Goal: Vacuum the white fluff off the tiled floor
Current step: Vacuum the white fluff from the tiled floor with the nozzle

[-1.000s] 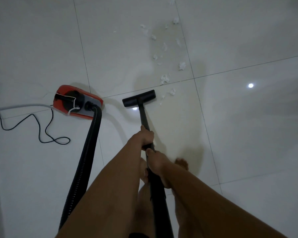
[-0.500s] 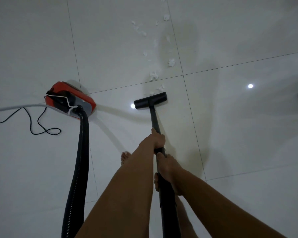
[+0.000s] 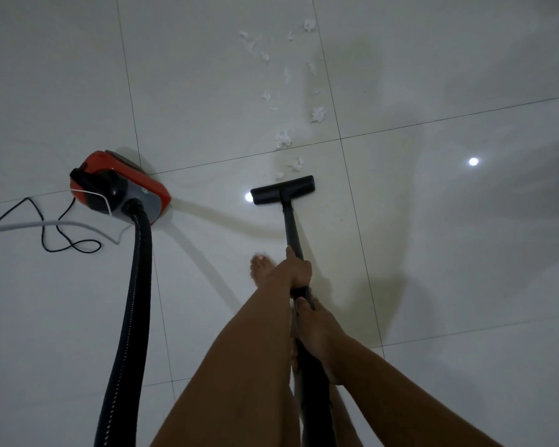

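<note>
White fluff lies scattered in several small clumps on the glossy white tiled floor, running from the top centre down to just ahead of the black floor nozzle. The nozzle sits flat on the tile, its front edge a short gap from the nearest clump. A black wand runs back from it. My left hand grips the wand higher up. Just behind it, my right hand grips the thicker black tube.
The red and black vacuum body stands at the left, its ribbed black hose curving down to the bottom edge. A thin black cord and a white cable lie at far left. My bare foot stands behind the nozzle.
The nozzle has slid right, now just below the nearest fluff. My left foot has stepped forward beside the wand. Both hands keep their grip.
</note>
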The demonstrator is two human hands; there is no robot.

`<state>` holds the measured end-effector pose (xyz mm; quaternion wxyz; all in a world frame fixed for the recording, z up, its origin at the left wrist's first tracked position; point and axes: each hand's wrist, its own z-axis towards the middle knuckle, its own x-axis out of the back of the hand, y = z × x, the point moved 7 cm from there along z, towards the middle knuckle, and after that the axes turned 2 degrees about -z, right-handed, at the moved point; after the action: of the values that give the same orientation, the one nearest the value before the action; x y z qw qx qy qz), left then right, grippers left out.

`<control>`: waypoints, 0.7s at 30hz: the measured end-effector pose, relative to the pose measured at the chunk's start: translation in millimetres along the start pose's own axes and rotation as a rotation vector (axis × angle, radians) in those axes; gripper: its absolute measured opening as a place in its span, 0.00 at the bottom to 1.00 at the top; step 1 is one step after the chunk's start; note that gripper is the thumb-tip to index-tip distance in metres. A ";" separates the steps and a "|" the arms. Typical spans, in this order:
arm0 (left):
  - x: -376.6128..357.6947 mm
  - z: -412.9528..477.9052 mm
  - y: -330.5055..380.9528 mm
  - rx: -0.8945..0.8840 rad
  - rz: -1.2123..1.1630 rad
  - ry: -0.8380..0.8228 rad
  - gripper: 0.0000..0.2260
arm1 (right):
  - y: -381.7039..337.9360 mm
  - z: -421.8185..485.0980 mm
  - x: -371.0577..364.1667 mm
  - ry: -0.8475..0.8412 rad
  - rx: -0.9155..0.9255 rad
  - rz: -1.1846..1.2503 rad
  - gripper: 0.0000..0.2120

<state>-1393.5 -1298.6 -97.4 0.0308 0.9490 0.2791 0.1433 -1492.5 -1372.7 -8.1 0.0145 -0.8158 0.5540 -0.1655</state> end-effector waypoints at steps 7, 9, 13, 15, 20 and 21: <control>-2.5 21.7 0.4 -0.050 0.067 0.018 0.35 | 12.4 22.8 -9.4 0.082 0.031 -0.054 0.54; -4.2 28.8 -1.5 -0.047 0.073 0.014 0.35 | 17.5 31.5 -15.6 0.084 0.026 -0.070 0.54; -2.5 32.7 -1.1 -0.058 0.068 0.010 0.35 | 24.1 45.3 -21.0 0.108 0.032 -0.089 0.54; -1.1 33.1 0.3 -0.066 0.046 0.007 0.35 | 28.4 52.3 -23.8 0.120 0.025 -0.095 0.59; 0.1 36.6 -1.8 -0.046 -0.042 -0.035 0.36 | 19.9 51.9 -22.8 0.107 0.028 -0.092 0.64; 1.4 37.6 -1.5 -0.038 -0.071 -0.044 0.37 | 13.6 48.2 -20.1 0.109 0.045 -0.082 0.60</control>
<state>-1382.3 -1295.8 -133.3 0.0601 0.9407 0.3090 0.1264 -1497.6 -1367.4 -61.6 -0.0045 -0.8270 0.5163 -0.2226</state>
